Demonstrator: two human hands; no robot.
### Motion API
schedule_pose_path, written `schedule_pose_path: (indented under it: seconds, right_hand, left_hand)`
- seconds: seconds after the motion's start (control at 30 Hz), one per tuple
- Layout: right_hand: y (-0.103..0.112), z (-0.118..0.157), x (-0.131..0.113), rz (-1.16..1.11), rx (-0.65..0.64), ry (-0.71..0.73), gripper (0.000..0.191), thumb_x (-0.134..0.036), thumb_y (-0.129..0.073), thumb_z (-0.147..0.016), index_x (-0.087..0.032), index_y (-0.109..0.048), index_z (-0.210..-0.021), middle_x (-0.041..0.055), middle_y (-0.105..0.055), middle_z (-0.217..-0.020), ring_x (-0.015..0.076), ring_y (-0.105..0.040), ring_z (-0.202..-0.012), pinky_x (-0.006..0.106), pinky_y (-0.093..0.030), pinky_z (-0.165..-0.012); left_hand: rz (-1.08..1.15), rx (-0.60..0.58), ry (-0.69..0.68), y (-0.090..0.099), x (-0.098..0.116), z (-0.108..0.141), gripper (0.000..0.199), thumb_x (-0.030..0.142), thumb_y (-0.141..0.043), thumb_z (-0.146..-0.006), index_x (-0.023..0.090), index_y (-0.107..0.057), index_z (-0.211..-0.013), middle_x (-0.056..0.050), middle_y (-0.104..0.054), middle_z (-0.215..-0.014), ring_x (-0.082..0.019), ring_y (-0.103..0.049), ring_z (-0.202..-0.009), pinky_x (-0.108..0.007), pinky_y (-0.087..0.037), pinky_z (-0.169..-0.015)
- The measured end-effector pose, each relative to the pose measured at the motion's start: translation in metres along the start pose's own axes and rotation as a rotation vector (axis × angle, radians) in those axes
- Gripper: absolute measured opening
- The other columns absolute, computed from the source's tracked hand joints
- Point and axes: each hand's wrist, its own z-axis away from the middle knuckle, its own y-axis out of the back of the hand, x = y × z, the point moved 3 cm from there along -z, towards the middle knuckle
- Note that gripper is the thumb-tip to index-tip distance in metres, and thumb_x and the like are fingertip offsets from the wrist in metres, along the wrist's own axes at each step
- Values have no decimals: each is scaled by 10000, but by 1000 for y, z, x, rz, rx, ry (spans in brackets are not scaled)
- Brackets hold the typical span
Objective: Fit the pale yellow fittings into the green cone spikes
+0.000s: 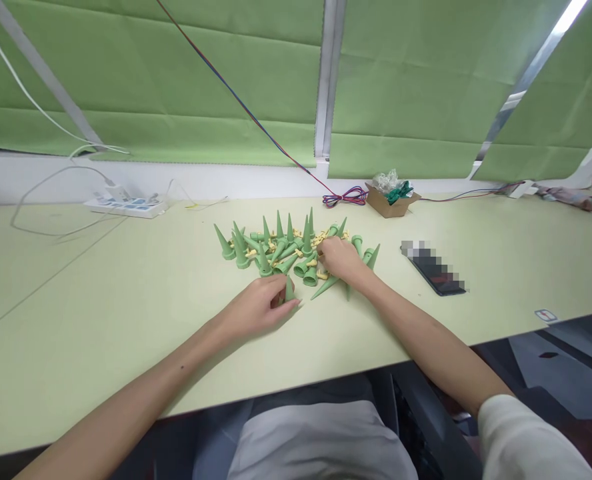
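Observation:
My left hand (261,305) rests on the table at the near side of the pile, fingers curled around a green plastic cone spike (289,289) whose point sticks up. My right hand (343,259) reaches into the right part of the pile with its fingers pinched together; what is between the fingertips is hidden. Several more green cone spikes (241,256) stand upright or lie on their sides, some showing hollow round bases. Small yellow plastic pieces (321,237), shaped like little valves, are scattered among them.
A dark phone (433,269) lies to the right. Behind the pile are a small cardboard box (389,203) with clear and green material and a coil of red-blue wire (346,197). A white power strip (129,205) with cables sits at back left. Green blinds (216,87) hang behind.

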Motion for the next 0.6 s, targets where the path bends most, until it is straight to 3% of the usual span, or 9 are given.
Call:
schedule_pose_path:
  seconds: [0.33, 0.5, 0.6]
  right_hand:
    - [13, 17, -7, -91, 225, 46, 239, -136, -406, -948, -152, -624, -1045, 136, -678, -988, 272, -645, -914, 307, -428, -707]
    - [15, 28, -18, -331, 356, 237, 334, -186, -363, -1004, -145, -601, -1235, 108, -682, -997, 224, -623, -875, 299, -432, -765]
    - [11, 36, -23, -474, 422, 354, 356, -179, -350, -1017, -153, -634, -1231, 87, -670, -945, 193, -610, -826, 285, -442, -752]
  left_hand:
    - [64, 9, 63, 6, -4, -1, 276, 418, -535, -905, 169, -636, -843, -7, -570, -637, -152, -493, -574, -278, -363, -541]
    - [105, 65, 96, 6, -6, -2, 246, 382, -557, -885, 169, -644, -799, 2, -565, -605, -146, -511, -551, -272, -386, -530]
    - [135, 109, 129, 7, -8, -2, 239, 376, -574, -877, 168, -654, -791, 6, -576, -596, -144, -531, -546, -263, -396, -523]
